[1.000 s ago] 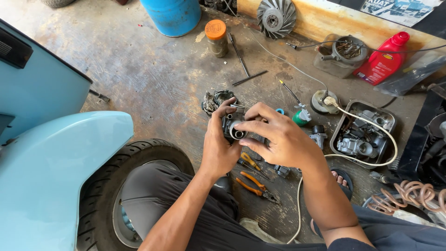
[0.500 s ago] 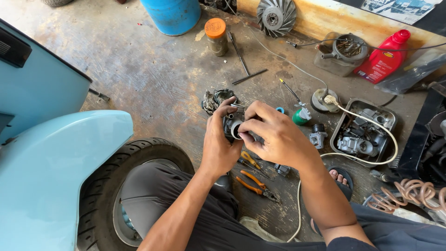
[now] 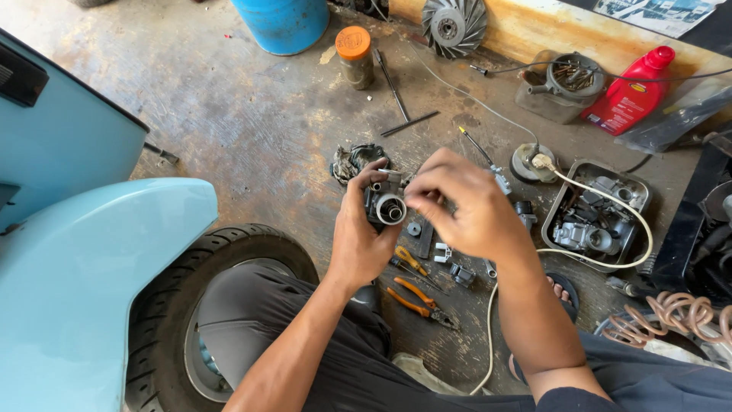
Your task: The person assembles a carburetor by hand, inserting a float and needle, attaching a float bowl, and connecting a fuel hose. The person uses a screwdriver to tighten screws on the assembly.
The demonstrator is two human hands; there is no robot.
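Note:
My left hand (image 3: 358,233) grips a small grey metal carburettor body (image 3: 386,202), its round opening facing me. My right hand (image 3: 465,202) is at the part's right side, fingertips pinched together against it; whatever small piece they hold is hidden. Both hands hover over the stained concrete floor (image 3: 252,122). Just below them lie orange-handled pliers (image 3: 415,297), a small orange-handled tool (image 3: 408,259) and several little metal parts (image 3: 446,255).
A pale blue scooter body (image 3: 84,267) and its tyre (image 3: 229,252) fill the left. A metal tray with engine parts (image 3: 598,217) sits at right, crossed by a white cable (image 3: 610,194). Farther off stand a red oil bottle (image 3: 629,91), orange-capped jar (image 3: 354,53), blue barrel (image 3: 282,23) and fan wheel (image 3: 454,23).
My right hand has shifted off the front of the part to its right side, uncovering the round opening. My left hand keeps its grip.

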